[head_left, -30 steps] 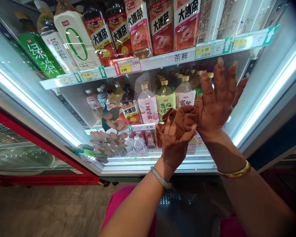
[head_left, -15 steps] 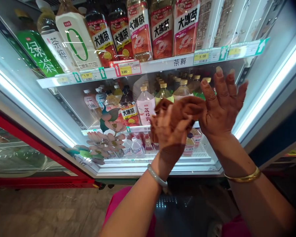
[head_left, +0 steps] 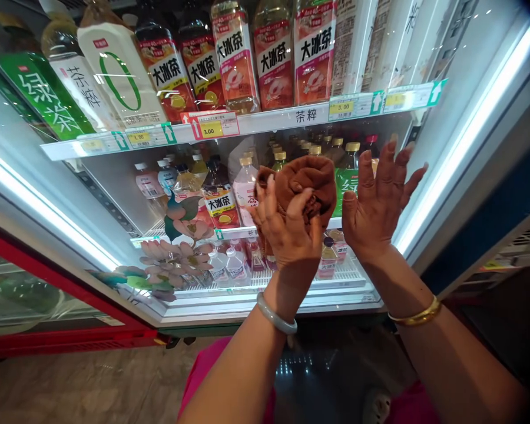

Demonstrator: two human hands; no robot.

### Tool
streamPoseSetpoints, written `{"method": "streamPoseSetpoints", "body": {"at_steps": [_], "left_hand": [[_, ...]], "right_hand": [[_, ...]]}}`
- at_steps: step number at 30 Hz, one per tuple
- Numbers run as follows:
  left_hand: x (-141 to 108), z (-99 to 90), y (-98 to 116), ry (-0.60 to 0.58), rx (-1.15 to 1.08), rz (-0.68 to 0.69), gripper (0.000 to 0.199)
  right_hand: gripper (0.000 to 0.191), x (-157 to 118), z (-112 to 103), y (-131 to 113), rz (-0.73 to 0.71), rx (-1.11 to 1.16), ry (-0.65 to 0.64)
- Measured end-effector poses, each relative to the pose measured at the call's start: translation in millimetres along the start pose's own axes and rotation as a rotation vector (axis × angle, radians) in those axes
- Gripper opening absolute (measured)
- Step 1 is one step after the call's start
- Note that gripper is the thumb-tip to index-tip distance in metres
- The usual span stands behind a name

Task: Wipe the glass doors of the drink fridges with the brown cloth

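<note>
My left hand (head_left: 289, 227), with a pale bangle at the wrist, grips a bunched brown cloth (head_left: 307, 176). The cloth is crumpled above the palm, and my fingers curl into it. To the right, my right hand (head_left: 375, 203) is raised with its fingers spread, apart from the cloth; a gold bracelet circles that wrist. Both hands are in front of a lit drinks fridge whose glass door carries a pink flower decal (head_left: 181, 259). Behind my right hand a green-labelled bottle (head_left: 345, 185) is partly hidden.
On the upper shelf (head_left: 269, 121) stand several large tea bottles (head_left: 271, 65) with price tags along its edge. More bottles (head_left: 221, 200) fill the lower shelves. A red-framed cooler (head_left: 66, 282) adjoins at the left. Tiled floor (head_left: 92, 383) lies below.
The brown cloth has come away from my right hand and is gathered in my left. Both hands have shifted slightly left. The view has turned a little, so the shelves sit further left.
</note>
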State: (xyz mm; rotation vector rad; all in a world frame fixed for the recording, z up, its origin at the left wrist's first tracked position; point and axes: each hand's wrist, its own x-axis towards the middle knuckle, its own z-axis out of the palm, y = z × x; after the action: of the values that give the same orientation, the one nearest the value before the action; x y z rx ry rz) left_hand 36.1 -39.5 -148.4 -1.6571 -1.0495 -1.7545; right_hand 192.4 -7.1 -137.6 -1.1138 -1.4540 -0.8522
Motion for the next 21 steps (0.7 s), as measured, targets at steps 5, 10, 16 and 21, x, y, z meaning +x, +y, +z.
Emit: {"method": "streamPoseSetpoints", "body": {"at_steps": [5,10,16,21], "left_hand": [[-42,17.4,18,-0.025,-0.001,0.085,0.032],[0,2.4,-1,-0.054,-0.077,0.128,0.037],[18,-8.4,-10,0.037,-0.084,-0.03,0.047],[-53,9.6,13,-0.14,-0.031,0.129,0.05]], "right_hand": [[0.064,0,5,4,-0.037,-0.015,0.073],[0.063,0,1,-2,0.053,-0.049,0.0],[0.064,0,3,1,-0.008,-0.064,0.039],[0.061,0,5,2,-0.026,-0.007,0.108]]}}
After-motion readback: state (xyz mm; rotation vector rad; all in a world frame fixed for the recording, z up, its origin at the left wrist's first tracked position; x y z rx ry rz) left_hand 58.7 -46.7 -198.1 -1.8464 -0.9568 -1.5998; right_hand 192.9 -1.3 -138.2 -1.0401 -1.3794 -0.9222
